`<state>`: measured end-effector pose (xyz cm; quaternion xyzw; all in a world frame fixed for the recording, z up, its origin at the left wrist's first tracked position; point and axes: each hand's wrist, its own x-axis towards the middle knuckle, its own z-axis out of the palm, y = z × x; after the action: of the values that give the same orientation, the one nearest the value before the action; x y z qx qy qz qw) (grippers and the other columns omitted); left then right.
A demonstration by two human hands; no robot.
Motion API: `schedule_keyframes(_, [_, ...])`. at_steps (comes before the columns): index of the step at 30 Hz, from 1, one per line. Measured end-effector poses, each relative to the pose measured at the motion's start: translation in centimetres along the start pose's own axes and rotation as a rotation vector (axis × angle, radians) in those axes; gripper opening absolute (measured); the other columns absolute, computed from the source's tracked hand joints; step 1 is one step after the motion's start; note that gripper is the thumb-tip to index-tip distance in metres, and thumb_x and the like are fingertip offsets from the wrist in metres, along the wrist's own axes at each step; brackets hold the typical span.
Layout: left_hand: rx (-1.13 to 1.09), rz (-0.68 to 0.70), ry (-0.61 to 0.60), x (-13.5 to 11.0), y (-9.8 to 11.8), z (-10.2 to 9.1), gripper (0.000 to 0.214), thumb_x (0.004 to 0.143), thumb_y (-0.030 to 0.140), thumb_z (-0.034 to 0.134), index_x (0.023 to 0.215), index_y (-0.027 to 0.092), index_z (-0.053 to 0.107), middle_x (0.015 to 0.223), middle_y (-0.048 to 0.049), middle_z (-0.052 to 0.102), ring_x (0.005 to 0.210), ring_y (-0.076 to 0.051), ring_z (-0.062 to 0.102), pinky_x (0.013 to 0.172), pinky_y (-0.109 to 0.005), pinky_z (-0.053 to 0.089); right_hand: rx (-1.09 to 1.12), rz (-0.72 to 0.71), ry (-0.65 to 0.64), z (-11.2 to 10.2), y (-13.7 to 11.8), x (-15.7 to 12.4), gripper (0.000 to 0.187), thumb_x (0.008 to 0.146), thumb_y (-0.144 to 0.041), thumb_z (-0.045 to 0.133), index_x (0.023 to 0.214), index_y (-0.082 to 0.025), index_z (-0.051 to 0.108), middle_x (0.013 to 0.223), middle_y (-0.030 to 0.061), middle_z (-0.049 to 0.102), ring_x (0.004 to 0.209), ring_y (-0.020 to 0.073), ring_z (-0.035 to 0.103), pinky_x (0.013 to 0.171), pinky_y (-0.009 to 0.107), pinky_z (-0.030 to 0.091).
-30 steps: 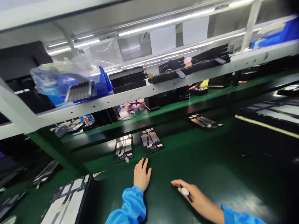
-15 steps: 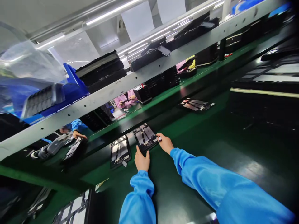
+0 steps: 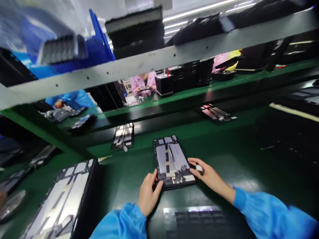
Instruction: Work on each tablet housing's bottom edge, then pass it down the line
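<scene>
An opened tablet (image 3: 171, 159) lies slightly turned on the green bench in front of me, its silvery inner plates and dark flex cables facing up. My left hand (image 3: 149, 193) grips its lower left corner, thumb on the near edge and fingers along the side. At the lower right edge, my right hand (image 3: 209, 174) has thumb and fingertips closed on the tablet's side. A small white piece (image 3: 199, 168) shows among the right hand's fingers; its kind I cannot make out. Part of the tablet's lower corners is hidden by the fingers.
A second opened tablet (image 3: 123, 136) lies behind to the left, another (image 3: 218, 113) at the back right. A tall stack of them (image 3: 62, 199) stands at left. A dark partitioned tray (image 3: 201, 222) sits near me. A metal shelf rail (image 3: 149, 64) crosses above; co-workers sit beyond.
Both hands have brought the tablet nearer to me, away from the one beside it. The view has tilted and shifted, and the dark tray has come into sight at the bottom.
</scene>
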<state>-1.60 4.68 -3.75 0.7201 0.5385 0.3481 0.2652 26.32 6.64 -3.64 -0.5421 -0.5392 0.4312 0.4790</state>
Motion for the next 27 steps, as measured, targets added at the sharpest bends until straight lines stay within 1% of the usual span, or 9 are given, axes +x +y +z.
schedule_keyframes(2, [0.021, 0.062, -0.091, -2.9, 0.6, -0.7, 0.049, 0.092, 0.037, 0.055, 0.138, 0.019, 0.052, 0.090, -0.0054, 0.061, 0.082, -0.019, 0.058, 0.080, -0.035, 0.051, -0.083, -0.001, -0.045, -1.1, 0.2, -2.5, 0.038, 0.077, -0.036, 0.069, 0.113, -0.022, 0.066, 0.118, 0.0103, 0.072, 0.113, 0.0275, 0.066, 0.095, 0.042, 0.054])
schedule_keyframes(5, [0.026, 0.095, -0.115, -4.7, 1.2, -1.6, 0.047, 0.095, 0.034, 0.053, 0.140, 0.020, 0.049, 0.097, -0.0070, 0.062, 0.086, -0.019, 0.058, 0.081, -0.035, 0.051, -0.142, 0.034, -0.044, -2.1, -0.7, -4.3, 0.041, 0.081, -0.040, 0.065, 0.117, -0.022, 0.062, 0.124, 0.0124, 0.069, 0.112, 0.0280, 0.067, 0.095, 0.044, 0.055])
schedule_keyframes(7, [-0.005, 0.106, -0.086, -4.5, 1.6, -2.0, 0.043, 0.096, 0.033, 0.053, 0.137, 0.021, 0.051, 0.103, -0.0075, 0.060, 0.086, -0.017, 0.059, 0.080, -0.032, 0.051, -0.176, 0.011, 0.026, -2.0, -2.1, -4.7, 0.043, 0.084, -0.041, 0.063, 0.122, -0.022, 0.059, 0.129, 0.0131, 0.066, 0.108, 0.0273, 0.069, 0.090, 0.041, 0.058])
schedule_keyframes(9, [-0.036, 0.130, -0.066, -3.7, 2.0, -1.9, 0.037, 0.096, 0.032, 0.053, 0.131, 0.022, 0.055, 0.105, -0.0070, 0.059, 0.083, -0.015, 0.059, 0.078, -0.029, 0.051, -0.216, -0.056, 0.056, -1.0, -3.7, -4.9, 0.041, 0.087, -0.038, 0.062, 0.126, -0.023, 0.057, 0.130, 0.0123, 0.065, 0.107, 0.0255, 0.069, 0.088, 0.037, 0.058])
schedule_keyframes(13, [-0.066, 0.168, -0.070, -1.6, 2.8, -0.8, 0.027, 0.093, 0.032, 0.059, 0.117, 0.021, 0.064, 0.092, -0.0032, 0.061, 0.071, -0.012, 0.056, 0.070, -0.023, 0.049, -0.276, -0.209, -0.165, 2.9, -5.4, -5.2, 0.026, 0.089, -0.028, 0.062, 0.114, -0.023, 0.066, 0.103, 0.0070, 0.076, 0.093, 0.0232, 0.073, 0.082, 0.034, 0.059])
schedule_keyframes(17, [-0.148, 0.139, -0.067, -1.0, 2.9, 0.3, 0.013, 0.092, 0.027, 0.060, 0.092, 0.020, 0.071, 0.081, -0.0010, 0.062, 0.059, -0.009, 0.051, 0.060, -0.020, 0.044, -0.348, -0.329, -0.210, 6.1, -4.4, -5.2, 0.022, 0.090, -0.023, 0.061, 0.111, -0.024, 0.068, 0.098, 0.0062, 0.076, 0.088, 0.0230, 0.073, 0.078, 0.035, 0.058])
schedule_keyframes(21, [-0.223, 0.163, -0.115, -2.2, 2.8, 0.0, 0.012, 0.092, 0.023, 0.061, 0.096, 0.020, 0.072, 0.085, -0.0013, 0.065, 0.058, -0.007, 0.051, 0.059, -0.018, 0.044, -0.403, -0.445, -0.264, 6.2, -3.5, -5.6, 0.023, 0.091, -0.019, 0.061, 0.112, -0.026, 0.067, 0.091, 0.0044, 0.075, 0.082, 0.0224, 0.070, 0.072, 0.034, 0.055])
schedule_keyframes(24, [-0.218, 0.190, -0.131, -2.9, 3.0, -0.5, 0.012, 0.091, 0.023, 0.062, 0.098, 0.020, 0.071, 0.088, -0.0024, 0.065, 0.061, -0.008, 0.053, 0.059, -0.018, 0.045, -0.385, -0.428, -0.276, 5.8, -3.8, -5.9, 0.022, 0.091, -0.017, 0.061, 0.110, -0.027, 0.066, 0.085, 0.0018, 0.073, 0.078, 0.0201, 0.068, 0.070, 0.031, 0.053])
schedule_keyframes(27, [-0.174, 0.161, -0.134, -3.0, 3.3, -0.9, 0.014, 0.090, 0.025, 0.064, 0.100, 0.019, 0.071, 0.087, -0.0026, 0.063, 0.061, -0.008, 0.052, 0.059, -0.019, 0.045, -0.382, -0.408, -0.286, 5.7, -4.2, -6.0, 0.022, 0.091, -0.016, 0.061, 0.109, -0.027, 0.065, 0.085, 0.0010, 0.073, 0.079, 0.0195, 0.068, 0.071, 0.031, 0.052])
